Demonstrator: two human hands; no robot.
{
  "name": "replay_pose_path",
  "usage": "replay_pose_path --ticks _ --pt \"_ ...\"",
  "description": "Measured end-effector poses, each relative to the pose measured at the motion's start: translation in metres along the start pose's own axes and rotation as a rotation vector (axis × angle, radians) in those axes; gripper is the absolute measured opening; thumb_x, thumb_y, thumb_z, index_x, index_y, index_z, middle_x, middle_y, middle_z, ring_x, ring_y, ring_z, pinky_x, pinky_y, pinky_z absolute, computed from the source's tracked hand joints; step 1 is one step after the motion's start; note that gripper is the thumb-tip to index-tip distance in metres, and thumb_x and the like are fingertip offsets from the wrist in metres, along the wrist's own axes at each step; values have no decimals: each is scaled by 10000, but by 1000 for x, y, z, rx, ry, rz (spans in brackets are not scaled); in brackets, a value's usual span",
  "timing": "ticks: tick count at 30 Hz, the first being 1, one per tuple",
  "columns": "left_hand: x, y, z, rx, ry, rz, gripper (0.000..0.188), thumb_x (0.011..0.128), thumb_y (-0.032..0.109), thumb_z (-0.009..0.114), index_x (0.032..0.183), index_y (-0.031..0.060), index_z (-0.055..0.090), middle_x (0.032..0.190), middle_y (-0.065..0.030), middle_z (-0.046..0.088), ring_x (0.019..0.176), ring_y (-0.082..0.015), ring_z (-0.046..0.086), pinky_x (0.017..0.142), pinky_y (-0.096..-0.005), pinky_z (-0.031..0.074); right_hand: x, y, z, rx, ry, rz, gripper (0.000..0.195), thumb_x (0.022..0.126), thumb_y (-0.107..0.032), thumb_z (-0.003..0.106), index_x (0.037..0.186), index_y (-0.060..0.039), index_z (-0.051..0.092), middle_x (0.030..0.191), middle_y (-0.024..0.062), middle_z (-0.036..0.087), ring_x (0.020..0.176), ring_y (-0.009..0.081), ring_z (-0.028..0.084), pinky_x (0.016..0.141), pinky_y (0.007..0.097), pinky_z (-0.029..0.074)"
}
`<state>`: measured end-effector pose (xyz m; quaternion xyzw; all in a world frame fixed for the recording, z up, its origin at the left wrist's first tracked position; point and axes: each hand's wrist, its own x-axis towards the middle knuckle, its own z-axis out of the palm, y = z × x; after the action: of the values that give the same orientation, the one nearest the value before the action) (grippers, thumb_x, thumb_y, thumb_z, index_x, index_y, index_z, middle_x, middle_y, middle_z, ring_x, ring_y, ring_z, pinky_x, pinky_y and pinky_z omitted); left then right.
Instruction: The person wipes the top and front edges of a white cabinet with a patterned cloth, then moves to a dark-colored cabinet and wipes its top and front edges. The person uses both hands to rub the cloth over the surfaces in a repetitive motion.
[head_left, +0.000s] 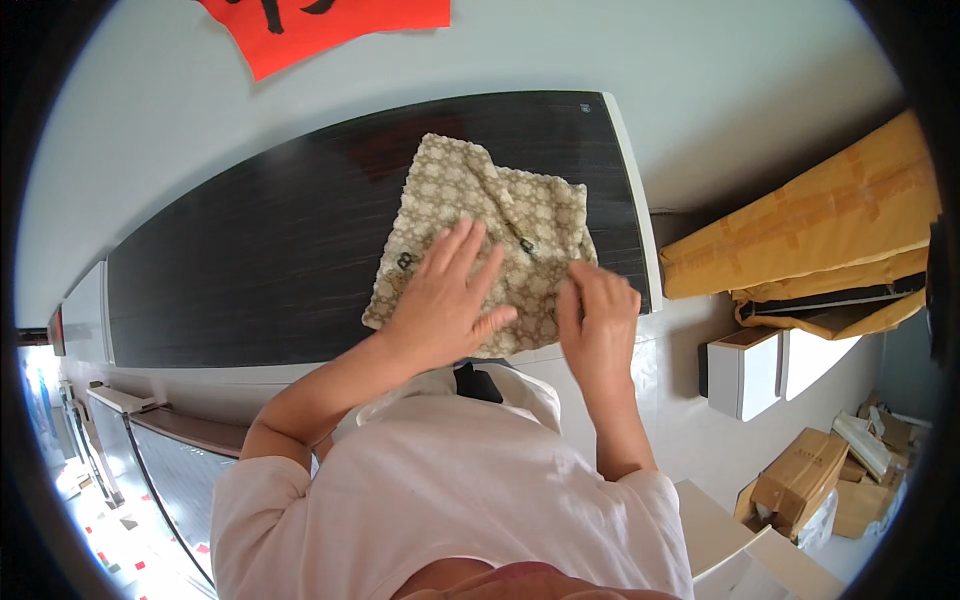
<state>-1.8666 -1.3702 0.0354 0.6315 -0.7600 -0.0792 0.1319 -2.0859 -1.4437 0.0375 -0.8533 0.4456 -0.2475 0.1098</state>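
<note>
A patterned beige-and-white cloth (435, 187) with scalloped edges lies on a dark wood-grain tabletop (247, 255). It is partly folded and creased, and black marks show on it. My left hand (450, 300) rests palm down over its lower left part, fingers spread. At the lower right edge of the fabric is my right hand (598, 307), its fingers curled downward and slightly blurred. Whether those fingertips pinch the cloth is hidden.
A pale wall (600, 45) with a red paper sheet (337, 34) bearing black writing rises behind the table. To the right lean long yellow-wrapped packages (810, 202), above a white drawer unit (742, 371). Cardboard boxes (799, 472) lie on the floor at lower right.
</note>
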Motion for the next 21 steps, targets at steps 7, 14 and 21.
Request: replay_pose_path --ticks 7,14,21 --pt "47 -32 6 91 35 -164 701 1060 429 555 1517 -87 424 1637 -295 309 1561 -420 228 1265 -528 229 62 22 20 32 -81 203 298 876 -109 650 1155 -9 679 1092 192 687 1027 397 667 873 492 560" --pt "114 -39 27 102 79 -207 741 1092 458 462 1568 -94 333 1663 -307 254 1573 -445 183 1274 -529 188 158 72 10 -13 -42 246 200 892 -162 661 1046 -37 682 1077 207 696 941 446 684 835 521 552" --pt "177 -39 41 39 157 -304 765 1076 489 460 1588 -61 315 1653 -333 250 1572 -462 171 1282 -535 157 192 82 57 -116 268 129 521 979 -205 645 1457 -26 541 1506 227 527 1336 422 528 1053 494 480"
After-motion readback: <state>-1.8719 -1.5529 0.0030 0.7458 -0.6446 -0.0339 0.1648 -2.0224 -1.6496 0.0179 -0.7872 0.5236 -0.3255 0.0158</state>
